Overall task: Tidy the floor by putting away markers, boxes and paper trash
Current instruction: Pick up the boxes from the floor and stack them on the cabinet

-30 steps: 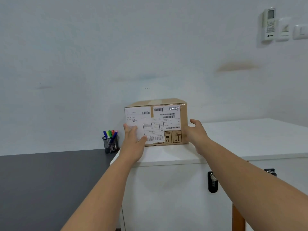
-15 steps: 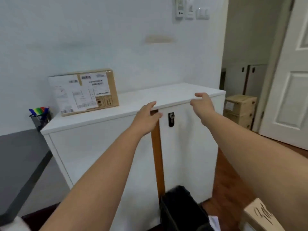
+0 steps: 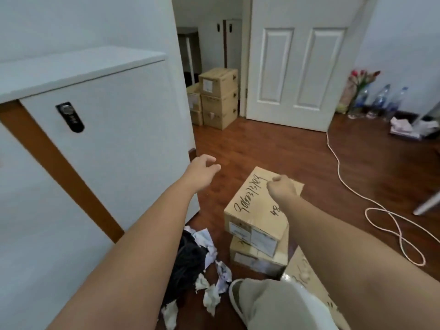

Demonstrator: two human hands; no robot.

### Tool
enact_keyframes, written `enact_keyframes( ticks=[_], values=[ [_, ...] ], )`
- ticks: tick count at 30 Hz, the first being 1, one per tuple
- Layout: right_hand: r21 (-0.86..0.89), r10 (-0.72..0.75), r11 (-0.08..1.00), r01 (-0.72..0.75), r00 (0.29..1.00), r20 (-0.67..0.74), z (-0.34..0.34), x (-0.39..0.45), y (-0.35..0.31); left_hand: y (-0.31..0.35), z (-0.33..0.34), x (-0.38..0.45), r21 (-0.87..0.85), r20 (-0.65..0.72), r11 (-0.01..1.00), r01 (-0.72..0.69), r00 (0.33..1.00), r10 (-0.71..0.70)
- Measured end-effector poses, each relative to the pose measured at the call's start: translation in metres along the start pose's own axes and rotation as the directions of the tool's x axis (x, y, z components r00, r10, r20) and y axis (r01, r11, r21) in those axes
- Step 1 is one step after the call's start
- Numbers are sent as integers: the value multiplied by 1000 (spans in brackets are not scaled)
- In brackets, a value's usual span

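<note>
Two cardboard boxes are stacked on the wood floor. The top box [image 3: 256,206] has black handwriting on its lid; the lower box [image 3: 252,258] sits under it. A third box [image 3: 307,277] lies at my right forearm. My right hand [image 3: 282,189] hovers over the top box's far end, fingers curled, holding nothing. My left hand [image 3: 202,171] is open in the air to the left of the box, beside the cabinet corner. Crumpled paper trash [image 3: 212,294] lies around a black bin bag [image 3: 188,260] near my slippered foot [image 3: 269,303].
The white cabinet [image 3: 100,115] with a black lock stands on the left. More boxes [image 3: 217,97] are stacked in the doorway beside a white door [image 3: 300,67]. A white cable [image 3: 345,182] snakes over the floor on the right. Bottles and flowers [image 3: 371,96] stand by the far wall.
I let go of the labelled box on the cabinet and turned right and down. Both hands dropped from the cabinet top toward the stacked boxes on the floor.
</note>
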State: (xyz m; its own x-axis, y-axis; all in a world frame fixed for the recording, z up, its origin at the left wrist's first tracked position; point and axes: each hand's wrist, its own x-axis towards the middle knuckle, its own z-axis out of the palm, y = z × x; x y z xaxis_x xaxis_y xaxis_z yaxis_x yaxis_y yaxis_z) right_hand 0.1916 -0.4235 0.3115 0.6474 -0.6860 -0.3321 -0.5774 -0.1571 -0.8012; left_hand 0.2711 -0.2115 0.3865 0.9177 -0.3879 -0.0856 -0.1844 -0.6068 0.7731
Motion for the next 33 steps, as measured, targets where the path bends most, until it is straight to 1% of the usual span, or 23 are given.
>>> enact_keyframes(
  ticks=[3,6,10,13,14,17,19,20,22,24,26,27,30,33],
  values=[
    [-76,89,993,-90,996,-22,-4,14,56,-21,48,22,-7,61,997,83,995,-82],
    [-91,217,972,-216,976,-5,-2,26,101,-44,93,42,-16,108,986,166,981,-163],
    [-64,297,953,-296,955,17,14,34,141,-85,143,56,-84,69,964,253,966,-248],
    [1,341,940,-342,939,52,27,39,160,-119,174,68,-105,84,935,340,940,-332],
    [39,338,939,-340,939,56,31,41,164,-128,183,72,-79,99,932,355,933,-347],
    [173,280,942,-287,958,65,44,50,177,-143,205,80,26,163,954,297,941,-298],
    [289,233,925,-246,969,78,54,54,182,-152,216,88,41,166,955,292,941,-295],
    [350,219,906,-236,972,88,57,55,185,-152,217,91,48,157,943,328,930,-331],
    [436,204,869,-235,972,118,64,60,196,-159,217,103,102,138,898,428,888,-439],
    [490,191,841,-230,973,128,66,61,198,-164,214,111,142,171,876,461,860,-481],
    [527,197,816,-238,971,134,65,63,198,-162,215,113,51,202,884,465,862,-465],
    [549,228,791,-271,962,147,63,64,197,-160,215,109,9,211,883,468,863,-460],
    [625,327,704,-337,935,136,55,70,203,-160,215,101,-15,191,900,435,885,-425],
    [679,328,673,-294,941,84,44,75,198,-157,210,101,-44,214,928,370,911,-353]
  ],
)
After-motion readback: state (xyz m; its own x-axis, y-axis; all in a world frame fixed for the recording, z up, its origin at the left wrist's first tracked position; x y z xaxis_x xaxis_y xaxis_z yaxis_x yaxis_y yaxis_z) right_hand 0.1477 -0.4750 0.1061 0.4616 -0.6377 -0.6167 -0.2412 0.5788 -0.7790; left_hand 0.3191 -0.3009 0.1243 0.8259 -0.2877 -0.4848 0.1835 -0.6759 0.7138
